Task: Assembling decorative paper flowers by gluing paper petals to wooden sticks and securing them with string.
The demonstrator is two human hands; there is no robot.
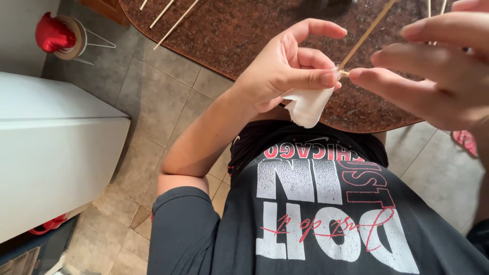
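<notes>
- A tiled floor (168, 97) and a white cabinet (56, 153) are filling the left side, with a speckled brown worktop (244, 30) curving across the top
- The left hand (285, 71) is pinching a thin wooden stick (365, 35) at its lower end, thumb against forefinger, a white wad (308, 108) tucked beneath
- The right hand (438, 66) is hovering beside the stick's end, fingers loosely extended, gripping nothing visible
- The stick is looking light, stiff and snappable, so holding near the end seems best; the wad is looking soft
- Spare sticks (173, 23) are lying on the worktop
</notes>
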